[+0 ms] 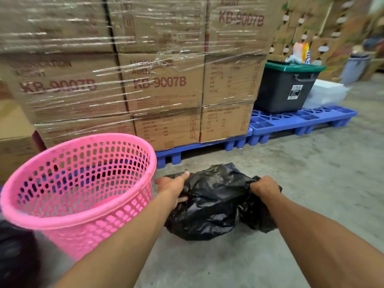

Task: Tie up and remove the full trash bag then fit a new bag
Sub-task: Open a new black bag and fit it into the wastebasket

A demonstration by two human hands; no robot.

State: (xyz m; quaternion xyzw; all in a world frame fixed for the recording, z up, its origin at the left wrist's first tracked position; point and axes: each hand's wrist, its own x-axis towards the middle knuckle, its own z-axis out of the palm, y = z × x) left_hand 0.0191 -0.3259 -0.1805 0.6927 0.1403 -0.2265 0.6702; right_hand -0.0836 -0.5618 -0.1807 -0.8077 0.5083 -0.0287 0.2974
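Observation:
A crumpled black trash bag (pixel 214 202) hangs between my two hands, just above the concrete floor. My left hand (pixel 172 187) grips its left edge, thumb under the plastic and fingers over the top. My right hand (pixel 265 187) is closed on the bag's right edge. To the left stands a pink perforated plastic basket (pixel 83 219), tilted a little, with no bag lining it. A dark bagged mass (pixel 14 252) shows at the lower left edge, mostly cut off.
Shrink-wrapped cardboard boxes (pixel 162 84) are stacked on a blue plastic pallet (pixel 301 121) right behind the basket. A black bin with a green lid (pixel 286 88) stands on the pallet at the right. Bare concrete floor (pixel 311 173) spreads to the right.

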